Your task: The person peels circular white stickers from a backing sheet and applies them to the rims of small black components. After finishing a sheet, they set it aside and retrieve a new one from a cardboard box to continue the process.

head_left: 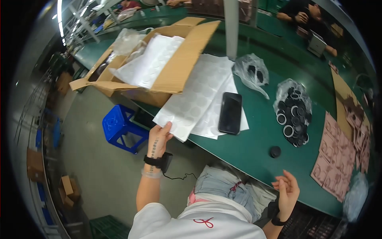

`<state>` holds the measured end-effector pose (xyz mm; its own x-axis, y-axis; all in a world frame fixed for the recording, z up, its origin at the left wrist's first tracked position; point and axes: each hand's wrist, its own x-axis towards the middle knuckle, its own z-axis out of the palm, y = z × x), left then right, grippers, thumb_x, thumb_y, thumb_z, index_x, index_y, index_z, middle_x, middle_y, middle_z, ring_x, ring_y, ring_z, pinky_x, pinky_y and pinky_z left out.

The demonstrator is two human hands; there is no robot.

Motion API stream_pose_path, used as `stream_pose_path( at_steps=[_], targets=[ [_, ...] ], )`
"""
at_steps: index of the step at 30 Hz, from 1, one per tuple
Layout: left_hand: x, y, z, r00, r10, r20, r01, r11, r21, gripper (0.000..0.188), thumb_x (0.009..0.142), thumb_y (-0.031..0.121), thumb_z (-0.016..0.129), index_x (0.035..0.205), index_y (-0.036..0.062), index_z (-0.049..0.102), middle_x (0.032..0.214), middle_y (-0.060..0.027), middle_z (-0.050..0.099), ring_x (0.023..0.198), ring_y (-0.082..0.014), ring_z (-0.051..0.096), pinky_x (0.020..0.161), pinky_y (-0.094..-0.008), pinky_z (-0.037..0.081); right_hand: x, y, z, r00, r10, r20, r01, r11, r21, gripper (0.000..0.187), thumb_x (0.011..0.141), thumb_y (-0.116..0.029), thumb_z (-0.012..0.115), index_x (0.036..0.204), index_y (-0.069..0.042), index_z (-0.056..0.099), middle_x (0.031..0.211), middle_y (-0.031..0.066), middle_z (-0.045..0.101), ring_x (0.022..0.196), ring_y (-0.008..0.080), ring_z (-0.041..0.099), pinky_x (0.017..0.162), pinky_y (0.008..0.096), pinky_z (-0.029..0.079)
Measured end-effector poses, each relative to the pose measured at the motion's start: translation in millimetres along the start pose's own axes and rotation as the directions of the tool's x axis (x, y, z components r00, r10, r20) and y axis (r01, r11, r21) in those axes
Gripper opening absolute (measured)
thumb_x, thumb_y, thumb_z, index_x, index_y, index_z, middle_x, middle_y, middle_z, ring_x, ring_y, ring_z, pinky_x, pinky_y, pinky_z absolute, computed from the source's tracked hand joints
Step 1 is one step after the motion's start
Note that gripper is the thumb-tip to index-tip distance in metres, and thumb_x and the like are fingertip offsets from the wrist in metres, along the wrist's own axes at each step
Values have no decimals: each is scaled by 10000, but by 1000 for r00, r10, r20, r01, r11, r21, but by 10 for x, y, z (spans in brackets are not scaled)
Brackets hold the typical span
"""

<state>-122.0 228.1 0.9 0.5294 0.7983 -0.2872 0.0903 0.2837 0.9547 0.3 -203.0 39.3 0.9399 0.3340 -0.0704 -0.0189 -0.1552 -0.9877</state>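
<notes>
At the centre of the frame, a left hand (159, 137) pinches the near corner of a white sheet (195, 93), thumb on top, apparently leaving its rounds uncovered. The right hand (287, 189), lower right, hangs loosely half-open and appears empty near a squat black cap (275, 151). A glossy phone (230, 113) lies on papers, perhaps weighting them; a corrugated cardboard box (187, 55) tilts upper left on the smooth green worktop (223, 149).
</notes>
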Motion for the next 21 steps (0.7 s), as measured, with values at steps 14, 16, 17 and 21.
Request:
stream_pose_path(
  at_steps=[14, 16, 17, 21],
  targets=[
    [-583, 2123, 1002, 534, 820, 206, -558, 159, 815, 270, 910, 281, 651, 808, 34, 691, 645, -139, 655, 572, -263, 651, 541, -357, 499, 233, 254, 170, 997, -76, 11, 77, 978, -195, 244, 945, -63, 598, 1163, 45, 614, 944, 101, 680, 806, 135, 648, 721, 243, 503],
    [-16, 2432, 1096, 377, 874, 307, -500, -87, 862, 323, 912, 336, 627, 813, 36, 697, 707, -160, 679, 654, -308, 680, 593, -414, 523, 215, 246, 209, 995, -81, 66, 94, 969, -227, 219, 931, -46, 602, 1128, 48, 629, 941, 102, 680, 812, 138, 650, 723, 248, 504],
    [328, 2539, 1154, 476, 825, 305, -381, -119, 917, 335, 897, 362, 632, 839, 42, 711, 775, -169, 694, 716, -322, 691, 641, -432, 538, 218, 247, 216, 993, -82, 85, 101, 964, -246, 207, 925, -37, 603, 1110, 49, 636, 939, 103, 679, 814, 139, 651, 724, 250, 505],
    [1900, 2392, 1096, 823, 508, 255, -117, -287, 951, 533, 789, 533, 701, 964, 30, 726, 981, -196, 706, 915, -369, 675, 834, -433, 534, 215, 313, 188, 994, -105, 15, 106, 975, -197, 181, 907, -19, 610, 1067, 55, 648, 902, 102, 675, 804, 144, 657, 711, 251, 508]
  ],
)
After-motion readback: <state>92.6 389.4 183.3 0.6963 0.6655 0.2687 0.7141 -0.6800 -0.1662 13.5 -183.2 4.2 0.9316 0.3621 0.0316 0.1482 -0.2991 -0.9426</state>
